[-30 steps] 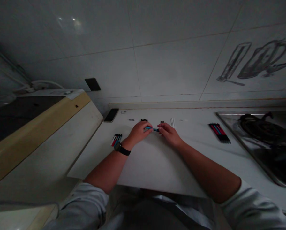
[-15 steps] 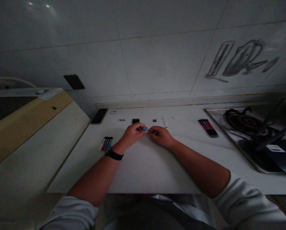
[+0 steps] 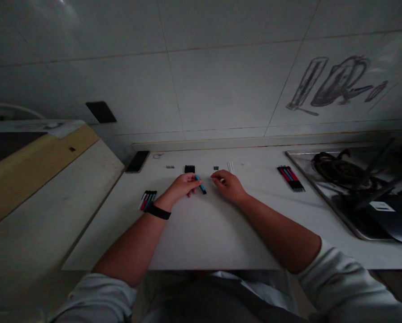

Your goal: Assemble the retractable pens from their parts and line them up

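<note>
My left hand [image 3: 183,185] pinches a blue pen barrel with a black end [image 3: 201,185], which slants down toward the right above the counter. To the right of it, my right hand [image 3: 229,185] is apart from the barrel, its thumb and index finger pressed together; whatever they hold is too small to make out. Behind my left hand sits a row of black pen parts [image 3: 189,168]. Small dark pieces [image 3: 216,168] and thin white sticks like refills [image 3: 230,167] lie behind my right hand. By my left wrist are several coloured pen barrels [image 3: 148,200].
A row of tiny parts [image 3: 170,167], a small ring [image 3: 158,156] and a dark phone [image 3: 137,161] lie at the back left. Several black-and-red pens [image 3: 290,178] lie at the right, beside a gas stove [image 3: 335,197]. A tiled wall [image 3: 217,89] closes the back.
My hands have come apart; they were together at the blue barrel. The barrel now points down to the right in my left hand. The view has shifted slightly.
</note>
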Demonstrator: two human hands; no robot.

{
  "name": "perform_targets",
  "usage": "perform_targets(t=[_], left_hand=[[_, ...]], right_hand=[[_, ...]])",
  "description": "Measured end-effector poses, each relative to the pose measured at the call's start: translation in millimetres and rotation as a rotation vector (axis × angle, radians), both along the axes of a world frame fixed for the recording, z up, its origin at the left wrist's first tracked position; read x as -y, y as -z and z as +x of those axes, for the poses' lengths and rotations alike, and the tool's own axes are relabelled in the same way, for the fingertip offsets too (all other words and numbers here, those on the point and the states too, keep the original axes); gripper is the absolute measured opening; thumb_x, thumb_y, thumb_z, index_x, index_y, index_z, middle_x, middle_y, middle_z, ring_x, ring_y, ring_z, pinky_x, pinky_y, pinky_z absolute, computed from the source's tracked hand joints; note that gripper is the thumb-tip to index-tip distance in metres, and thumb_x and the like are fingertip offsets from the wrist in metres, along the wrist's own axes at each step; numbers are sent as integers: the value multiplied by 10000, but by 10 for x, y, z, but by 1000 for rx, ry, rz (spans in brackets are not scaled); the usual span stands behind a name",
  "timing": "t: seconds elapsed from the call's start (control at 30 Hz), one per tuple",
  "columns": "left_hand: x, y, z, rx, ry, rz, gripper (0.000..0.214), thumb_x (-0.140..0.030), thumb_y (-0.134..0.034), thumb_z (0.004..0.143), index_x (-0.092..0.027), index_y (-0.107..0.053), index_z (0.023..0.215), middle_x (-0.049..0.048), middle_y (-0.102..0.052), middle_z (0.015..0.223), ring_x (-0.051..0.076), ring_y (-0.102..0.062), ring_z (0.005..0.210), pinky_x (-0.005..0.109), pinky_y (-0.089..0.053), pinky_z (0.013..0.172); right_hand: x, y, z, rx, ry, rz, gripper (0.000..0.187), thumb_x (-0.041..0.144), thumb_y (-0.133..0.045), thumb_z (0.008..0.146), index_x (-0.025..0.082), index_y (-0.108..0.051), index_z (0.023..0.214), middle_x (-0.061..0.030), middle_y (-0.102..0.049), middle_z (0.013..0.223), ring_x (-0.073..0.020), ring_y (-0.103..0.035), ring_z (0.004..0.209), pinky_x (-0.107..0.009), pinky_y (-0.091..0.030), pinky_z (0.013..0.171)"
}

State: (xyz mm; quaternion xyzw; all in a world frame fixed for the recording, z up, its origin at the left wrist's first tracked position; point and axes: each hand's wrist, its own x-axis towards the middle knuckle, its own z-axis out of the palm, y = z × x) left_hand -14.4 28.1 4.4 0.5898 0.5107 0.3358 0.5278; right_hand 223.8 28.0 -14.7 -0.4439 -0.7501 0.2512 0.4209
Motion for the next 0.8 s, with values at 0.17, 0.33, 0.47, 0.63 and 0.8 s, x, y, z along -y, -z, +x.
perform_targets(t=[0.17,0.33,0.47,0.63,0.8], left_hand=[[39,-83,18,103,5,-29,396,-467,-828,772,-170,-655,968,18,-637,805,95,-577,594,165,-368,422],[64,-128,25,125,19,59,430,-497,-820,772,-177,-674,1019,18,-637,832,107,-583,635,189,-427,474],[48,-99,48,138,16,163,438,-431,-804,796,-189,-660,1132,1,-640,845,100,-587,656,223,-484,581],[14,-68,58,208,-32,177,467,-396,-839,742,-178,-602,1080,17,-677,879,137,-650,726,258,-507,632],[16,-82,46,182,-35,202,403,-425,-830,748,-174,-621,985,27,-688,884,142,-647,751,258,-509,651]], right_hand=[[-33,-27,32,-60,50,11,206,376,-587,946,258,-740,1020,-74,-742,1027,-200,-681,884,-321,-531,742],[-163,-182,253,-156,185,50,233,419,-593,941,254,-739,1018,-74,-733,1053,-203,-667,879,-324,-529,763],[-388,-291,693,-231,452,152,249,383,-572,920,226,-713,1051,-91,-739,1010,-214,-677,882,-350,-528,825],[-675,-205,1257,-191,723,176,287,327,-521,904,183,-674,1100,-113,-749,1023,-218,-681,901,-369,-523,892],[-770,-33,1440,0,709,41,312,282,-544,874,171,-723,1104,-113,-755,1033,-215,-667,835,-358,-524,850]])
